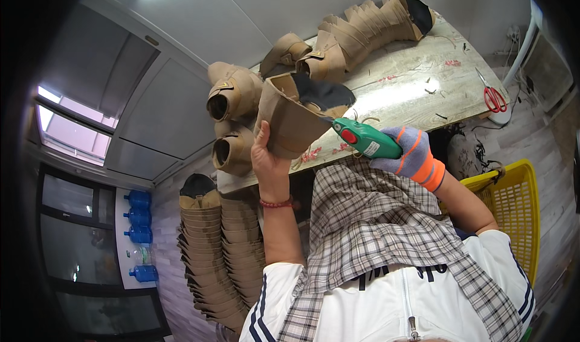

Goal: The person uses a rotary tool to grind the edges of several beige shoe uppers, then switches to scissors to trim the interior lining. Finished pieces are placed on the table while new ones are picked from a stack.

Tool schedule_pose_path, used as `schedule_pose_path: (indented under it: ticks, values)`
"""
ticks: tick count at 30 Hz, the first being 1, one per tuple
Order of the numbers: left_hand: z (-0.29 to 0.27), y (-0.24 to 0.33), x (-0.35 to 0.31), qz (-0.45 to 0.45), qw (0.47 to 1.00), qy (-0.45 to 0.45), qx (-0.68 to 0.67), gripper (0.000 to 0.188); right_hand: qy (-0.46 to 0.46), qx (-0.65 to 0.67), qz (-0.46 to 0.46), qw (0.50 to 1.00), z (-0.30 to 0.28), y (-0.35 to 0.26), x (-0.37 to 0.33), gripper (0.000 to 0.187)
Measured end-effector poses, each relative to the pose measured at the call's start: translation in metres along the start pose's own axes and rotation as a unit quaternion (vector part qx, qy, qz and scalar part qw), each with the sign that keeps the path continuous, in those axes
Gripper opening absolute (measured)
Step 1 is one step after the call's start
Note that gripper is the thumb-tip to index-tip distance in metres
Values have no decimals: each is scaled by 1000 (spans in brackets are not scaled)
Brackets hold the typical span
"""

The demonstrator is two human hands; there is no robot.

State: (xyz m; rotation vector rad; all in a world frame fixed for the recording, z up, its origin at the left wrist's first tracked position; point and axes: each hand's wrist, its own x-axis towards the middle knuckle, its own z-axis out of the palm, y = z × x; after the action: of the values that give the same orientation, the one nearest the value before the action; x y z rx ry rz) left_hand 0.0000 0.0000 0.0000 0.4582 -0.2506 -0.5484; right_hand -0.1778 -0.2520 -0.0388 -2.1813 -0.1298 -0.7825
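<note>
My left hand point(270, 158) grips a tan shoe upper point(294, 124) by its lower side and holds it up over the table's near edge. Black lining point(323, 92) shows along its open side. In a grey and orange glove, my right hand point(412, 155) is closed round a green handheld power tool point(365, 139) with a red button. The tool's narrow tip reaches the right edge of the upper; I cannot make out exactly what it touches there. Other tan uppers point(232, 94) stand on the table just left of the held one.
A long nested row of uppers point(368, 31) lies along the table's point(417, 100) back. Red-handled scissors point(495, 100) rest at its right end, among dark scraps. Stacks of uppers point(202, 245) stand at lower left. A yellow basket point(522, 203) is at my right; blue water bottles point(140, 233) line the left.
</note>
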Motion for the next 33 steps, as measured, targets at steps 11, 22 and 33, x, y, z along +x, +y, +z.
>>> schedule_pose_path:
  ticks: [11, 22, 33]
  values:
    - [-7, -30, -22, 190, 940, -97, 266, 42, 5, 151, 113, 982, 16, -2, 3, 56]
    - [-9, -54, -27, 215, 739, -35, 637, 10, -14, 217, 229, 949, 2, -16, 18, 54]
    - [-30, -61, -26, 307, 491, -183, 794, 13, -25, 253, 229, 940, -5, -11, 22, 43]
